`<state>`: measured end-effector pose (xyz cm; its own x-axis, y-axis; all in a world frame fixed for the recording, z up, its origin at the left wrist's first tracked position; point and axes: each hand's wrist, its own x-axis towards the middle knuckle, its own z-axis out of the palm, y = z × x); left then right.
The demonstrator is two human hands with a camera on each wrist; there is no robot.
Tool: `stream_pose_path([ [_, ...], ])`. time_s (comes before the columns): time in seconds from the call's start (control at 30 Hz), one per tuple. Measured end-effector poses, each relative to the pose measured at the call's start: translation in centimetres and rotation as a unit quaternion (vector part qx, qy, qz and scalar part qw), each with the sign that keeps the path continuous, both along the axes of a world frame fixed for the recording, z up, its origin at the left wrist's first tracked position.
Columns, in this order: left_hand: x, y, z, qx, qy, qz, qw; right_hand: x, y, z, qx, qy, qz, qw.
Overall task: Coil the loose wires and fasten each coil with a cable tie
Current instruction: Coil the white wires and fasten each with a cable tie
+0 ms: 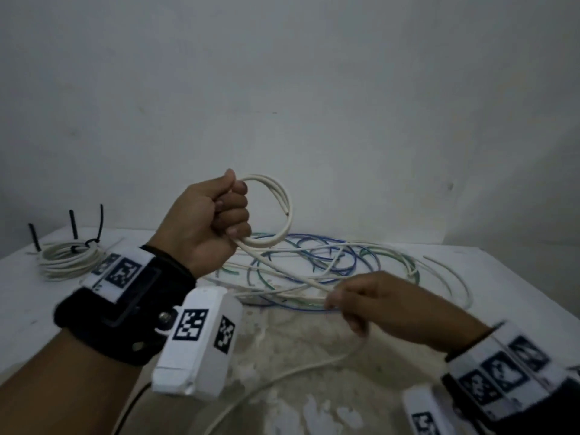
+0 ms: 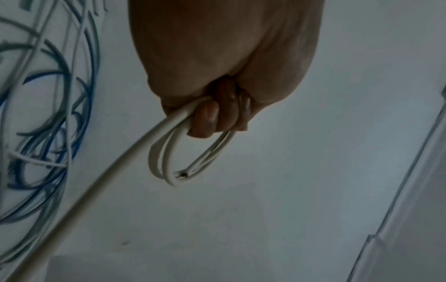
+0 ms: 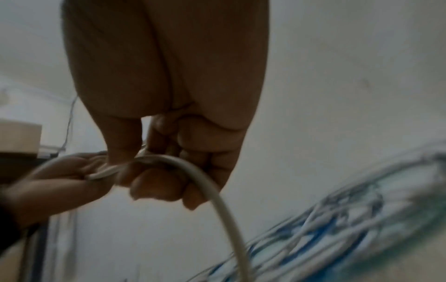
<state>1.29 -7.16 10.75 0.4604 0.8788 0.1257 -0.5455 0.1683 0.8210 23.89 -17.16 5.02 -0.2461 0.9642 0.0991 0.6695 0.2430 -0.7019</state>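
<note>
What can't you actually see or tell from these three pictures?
- Head view: how many turns the white coil has inside the left hand; the fingers cover them.
- Head view: where the white wire ends; the bottom edge cuts it off.
- Right wrist view: the loose wires are too blurred to separate; the right hand hides its grip.

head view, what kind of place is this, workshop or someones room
Probably a plain room used as a makeshift work spot, not a fitted workshop. A bare pale wall stands behind a worn white table that carries a tangle of loose wires and one tied coil. No tools or racks show.
</note>
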Motion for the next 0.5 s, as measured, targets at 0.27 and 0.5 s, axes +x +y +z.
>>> stream_pose_path([
  [0.27,-6.7,-1.6,0.9,0.043,0.026,0.058,0.997,3.3,4.6,3.9,0.073,-0.273,-0.149,0.948],
  [0.5,-5.1,-3.2,-2.4,0.042,0.087,0.095,0.991,-2.2,6.5,8.6,0.219,-0.190,-0.258,0.922],
])
